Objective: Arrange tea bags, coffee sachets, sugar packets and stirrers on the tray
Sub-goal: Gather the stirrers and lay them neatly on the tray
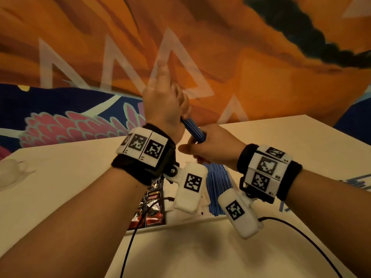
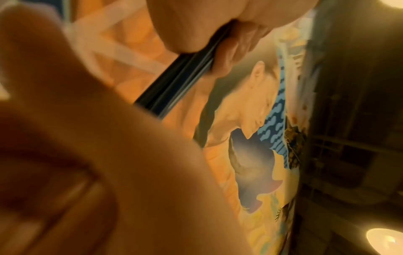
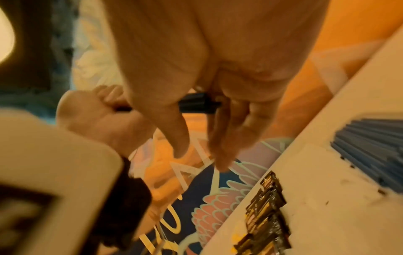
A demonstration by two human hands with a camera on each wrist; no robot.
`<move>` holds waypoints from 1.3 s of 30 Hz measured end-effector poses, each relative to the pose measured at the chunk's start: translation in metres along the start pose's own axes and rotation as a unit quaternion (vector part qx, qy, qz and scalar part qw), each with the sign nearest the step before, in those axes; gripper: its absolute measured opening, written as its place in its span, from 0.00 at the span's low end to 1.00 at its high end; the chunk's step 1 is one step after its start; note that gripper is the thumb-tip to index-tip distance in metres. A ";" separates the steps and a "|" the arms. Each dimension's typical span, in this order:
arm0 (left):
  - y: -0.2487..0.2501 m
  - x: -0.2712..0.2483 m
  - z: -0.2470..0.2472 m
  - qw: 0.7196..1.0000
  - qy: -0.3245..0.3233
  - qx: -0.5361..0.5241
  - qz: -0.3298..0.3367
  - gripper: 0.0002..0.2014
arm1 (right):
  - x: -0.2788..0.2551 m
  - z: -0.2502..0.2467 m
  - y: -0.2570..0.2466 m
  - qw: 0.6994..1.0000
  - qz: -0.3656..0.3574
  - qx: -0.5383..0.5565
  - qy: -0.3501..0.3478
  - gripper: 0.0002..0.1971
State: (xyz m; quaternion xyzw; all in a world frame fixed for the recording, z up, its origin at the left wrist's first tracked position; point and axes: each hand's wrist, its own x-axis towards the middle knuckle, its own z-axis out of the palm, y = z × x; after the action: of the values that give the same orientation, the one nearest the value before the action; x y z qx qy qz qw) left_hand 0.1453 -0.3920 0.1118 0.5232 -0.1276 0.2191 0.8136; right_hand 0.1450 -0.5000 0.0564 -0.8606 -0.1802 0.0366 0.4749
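Note:
A bundle of blue striped stick packets (image 1: 192, 130) hangs in the air above the table, held at both ends. My left hand (image 1: 166, 105) grips its upper end, index finger stretched upward. My right hand (image 1: 208, 145) holds the lower end between thumb and fingers. The left wrist view shows the bundle (image 2: 181, 77) dark and edge-on under the right hand's fingers (image 2: 196, 25). Below the hands a white tray (image 1: 180, 220) holds a fanned row of the same blue packets (image 1: 217, 183) and dark coffee sachets (image 1: 152, 207). In the right wrist view, these blue packets (image 3: 370, 138) and coffee sachets (image 3: 266, 207) lie apart.
The tray rests on a cream table (image 1: 70, 177) against a painted orange and blue wall (image 1: 241, 57). A pale white object (image 1: 10, 173) sits at the table's left edge. More blue items (image 1: 357, 183) lie at the far right. Black cables (image 1: 132, 237) trail from both wrists.

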 end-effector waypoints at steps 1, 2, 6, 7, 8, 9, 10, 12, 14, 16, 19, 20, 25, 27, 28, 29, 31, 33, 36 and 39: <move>0.004 0.003 0.000 1.000 -0.007 0.004 0.025 0.28 | -0.003 -0.001 0.000 0.996 0.023 0.078 -0.024 0.10; 0.008 0.006 0.000 0.999 -0.011 0.002 0.045 0.28 | -0.006 -0.003 0.000 0.986 0.053 0.154 -0.044 0.10; 0.007 0.011 -0.004 0.995 -0.034 0.016 0.093 0.29 | -0.006 -0.012 -0.009 0.945 0.098 0.309 -0.040 0.17; 0.002 0.009 -0.005 0.994 -0.047 0.033 0.093 0.29 | -0.005 -0.012 -0.012 0.941 0.102 0.319 -0.037 0.17; -0.002 0.007 -0.005 0.993 -0.057 0.047 0.092 0.29 | -0.006 -0.012 -0.014 0.941 0.112 0.318 -0.037 0.15; -0.004 0.006 -0.005 0.993 -0.064 0.054 0.087 0.30 | -0.006 -0.012 -0.015 0.942 0.123 0.310 -0.037 0.14; -0.005 0.006 -0.005 0.993 -0.067 0.050 0.079 0.30 | -0.007 -0.013 -0.014 0.948 0.124 0.291 -0.038 0.15; -0.002 0.007 -0.005 0.996 -0.056 0.031 0.065 0.29 | -0.005 -0.017 -0.008 0.986 0.088 0.140 -0.025 0.28; -0.001 0.008 -0.003 0.997 -0.048 0.025 0.053 0.28 | -0.005 -0.019 -0.007 0.996 0.018 -0.087 -0.017 0.34; -0.006 0.007 0.002 0.997 -0.049 0.034 0.038 0.28 | -0.004 -0.018 -0.006 0.991 -0.017 -0.128 -0.035 0.19; -0.008 0.007 0.008 0.998 -0.049 0.027 -0.004 0.27 | -0.003 -0.014 -0.005 0.999 -0.003 -0.025 -0.040 0.16; -0.008 0.008 0.006 0.998 -0.058 -0.003 -0.024 0.25 | -0.002 -0.016 -0.003 1.000 0.004 0.006 -0.025 0.16; -0.029 0.009 -0.019 0.974 -0.174 -0.009 -0.144 0.30 | 0.003 -0.030 0.000 0.981 0.064 0.180 -0.012 0.15; -0.042 0.004 -0.021 0.959 -0.218 0.026 -0.179 0.28 | 0.006 -0.031 0.003 0.975 0.098 0.195 -0.030 0.16; -0.047 0.005 -0.021 0.957 -0.217 0.027 -0.190 0.25 | 0.008 -0.031 0.005 0.973 0.115 0.197 -0.036 0.16; -0.051 0.006 -0.020 0.957 -0.212 0.021 -0.199 0.20 | 0.009 -0.030 0.008 0.970 0.130 0.199 -0.041 0.16; -0.056 0.010 -0.017 0.954 -0.201 0.028 -0.220 0.10 | 0.013 -0.028 0.014 0.965 0.150 0.209 -0.046 0.16; -0.060 0.016 -0.011 0.945 -0.191 0.059 -0.259 0.05 | 0.017 -0.026 0.024 0.959 0.163 0.226 -0.051 0.15; -0.071 0.030 0.005 0.922 -0.154 0.132 -0.330 0.06 | 0.023 -0.026 0.038 0.955 0.172 0.229 -0.072 0.10; -0.083 0.043 0.016 0.894 -0.124 0.171 -0.396 0.10 | 0.026 -0.036 0.052 0.964 0.192 0.154 -0.105 0.12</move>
State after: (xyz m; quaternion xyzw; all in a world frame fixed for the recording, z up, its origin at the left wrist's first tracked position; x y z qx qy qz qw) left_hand 0.2236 -0.4268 0.0708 0.6847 0.0292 -0.1694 0.7082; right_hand 0.1918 -0.5446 0.0357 -0.7872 -0.0521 0.2443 0.5638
